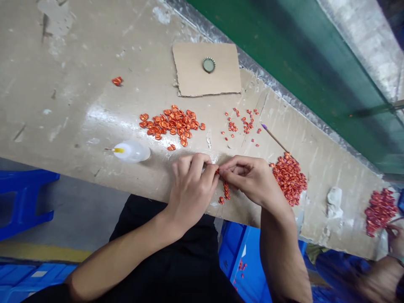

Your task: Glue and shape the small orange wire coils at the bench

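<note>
**A fine pinch close to the near edge of the table (pixel 94 50)**

From where I stand, the table slants past the person, a green surface (pixel 303 54) running along its far edge. A sheet of cardboard (pixel 192 75) lies against that far edge, one corner reaching it. Both hands work near the near edge. The left hand (pixel 194 185) is curled, its fingertips right up against the right's; whether they grip anything, I cannot tell. The right hand (pixel 252 174) has thumb and forefinger pressed together on something small.

A pile of striped pieces (pixel 175 122) spreads midway between the edges, left of the hands; a denser heap (pixel 289 179) sits beside the right forearm. A white bottle (pixel 132 151) lies nearer the near edge, its yellow-collared nozzle pointing to the table's left end. A thin stick (pixel 276 139) slants out of the heap, purple tip toward the far edge.

Below the fingers, a short row (pixel 226 190) of pieces has its long axis running toward the near edge. A bottle cap (pixel 208 65) rests on the cardboard. Smallest is the orange piece (pixel 217 171) in the right pinch, between the two hands; fingers cover too much to read its axis.
</note>
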`<state>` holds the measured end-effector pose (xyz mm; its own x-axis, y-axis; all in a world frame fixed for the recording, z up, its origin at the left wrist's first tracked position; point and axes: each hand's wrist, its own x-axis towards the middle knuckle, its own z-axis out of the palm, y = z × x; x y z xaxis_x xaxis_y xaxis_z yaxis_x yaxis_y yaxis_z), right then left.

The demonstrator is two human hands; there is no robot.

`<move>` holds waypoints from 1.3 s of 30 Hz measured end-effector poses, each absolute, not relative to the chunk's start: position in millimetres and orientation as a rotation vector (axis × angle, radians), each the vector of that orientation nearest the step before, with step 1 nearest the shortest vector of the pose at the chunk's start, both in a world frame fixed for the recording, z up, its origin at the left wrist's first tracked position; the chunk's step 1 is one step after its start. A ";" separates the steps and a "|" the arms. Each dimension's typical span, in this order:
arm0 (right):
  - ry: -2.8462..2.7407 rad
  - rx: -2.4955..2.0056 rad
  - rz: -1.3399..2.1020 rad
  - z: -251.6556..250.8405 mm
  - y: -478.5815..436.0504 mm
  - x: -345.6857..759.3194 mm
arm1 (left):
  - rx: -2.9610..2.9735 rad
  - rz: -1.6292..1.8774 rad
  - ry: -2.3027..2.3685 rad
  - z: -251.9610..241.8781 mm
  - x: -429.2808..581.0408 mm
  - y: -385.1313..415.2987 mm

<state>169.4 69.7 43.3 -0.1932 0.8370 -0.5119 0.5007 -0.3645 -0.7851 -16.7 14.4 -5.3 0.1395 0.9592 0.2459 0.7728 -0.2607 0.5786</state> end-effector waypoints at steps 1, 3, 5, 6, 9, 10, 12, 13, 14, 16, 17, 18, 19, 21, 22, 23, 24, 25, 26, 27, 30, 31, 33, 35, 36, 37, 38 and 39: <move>-1.554 -1.775 1.578 43.4 69.6 169.7 | 2.104 0.842 1.682 -5.4 -16.6 14.4; -1.534 -1.783 1.588 43.1 68.7 169.4 | 2.100 0.853 1.686 -5.7 -16.5 14.4; -1.488 -1.786 1.604 42.4 67.2 167.7 | 2.099 0.857 1.684 -5.7 -16.5 14.5; -1.460 -1.785 1.612 42.1 66.3 166.4 | 2.101 0.857 1.683 -5.7 -16.6 14.6; -1.399 -1.796 1.617 42.1 63.6 162.0 | 2.105 0.850 1.675 -4.8 -17.3 15.2; -1.399 -1.805 1.609 42.5 62.9 161.1 | 2.105 0.840 1.670 -4.4 -17.6 15.5; -1.428 -1.819 1.557 43.1 62.7 161.7 | 2.112 0.822 1.652 -3.4 -18.4 16.0; -1.446 -1.826 1.504 43.2 63.4 163.7 | 2.119 0.812 1.641 -3.1 -18.8 16.2; -1.462 -1.839 1.423 42.9 64.8 167.0 | 2.127 0.799 1.627 -3.0 -19.0 16.5; -1.473 -1.899 1.159 41.2 69.4 177.6 | 2.146 0.789 1.589 -3.5 -19.5 16.8; -1.464 -1.940 0.997 39.8 72.5 184.5 | 2.154 0.794 1.563 -3.9 -19.7 17.0; -1.448 -1.981 0.835 38.2 75.8 191.9 | 2.160 0.794 1.537 -4.5 -19.9 17.2; -1.432 -2.018 0.705 36.4 79.1 199.4 | 2.168 0.796 1.510 -5.0 -20.2 17.3; -1.422 -2.074 0.576 32.9 84.7 212.6 | 2.183 0.800 1.470 -5.3 -20.8 17.5; -1.444 -2.090 0.558 31.3 86.6 217.6 | 2.183 0.793 1.461 -5.0 -21.2 17.4; -1.482 -2.092 0.546 29.9 88.0 221.3 | 2.178 0.783 1.458 -4.4 -21.5 17.1; -1.532 -2.081 0.539 28.7 88.8 223.5 | 2.168 0.776 1.459 -3.5 -21.9 16.6; -1.581 -2.059 0.527 27.7 89.2 224.5 | 2.154 0.774 1.463 -2.4 -22.1 15.9; -1.619 -2.035 0.510 26.9 89.4 224.6 | 2.136 0.786 1.477 -1.2 -22.4 15.0; -1.645 -2.018 0.494 26.4 89.5 224.1 | 2.114 0.802 1.499 0.1 -22.6 14.1; -1.672 -2.045 0.486 26.8 90.3 222.6 | 2.031 0.878 1.605 3.4 -23.7 11.8; -1.679 -2.064 0.497 27.6 90.9 222.5 | 2.003 0.887 1.647 4.2 -24.6 11.6; -1.691 -2.092 0.540 29.8 92.6 222.7 | 1.965 0.878 1.724 5.1 -27.1 12.0; -1.690 -2.109 0.584 32.2 95.1 222.2 | 1.951 0.849 1.783 4.5 -30.6 13.4; -1.686 -2.117 0.602 33.4 96.6 221.4 | 1.952 0.836 1.803 3.6 -32.2 14.2; -1.685 -2.127 0.615 34.5 98.1 220.2 | 1.956 0.829 1.818 2.4 -33.7 15.0; -1.691 -2.137 0.624 35.7 99.5 218.7 | 1.962 0.828 1.830 1.1 -34.7 15.8; -1.704 -2.145 0.626 36.8 100.6 217.1 | 1.968 0.830 1.840 -0.3 -35.3 16.4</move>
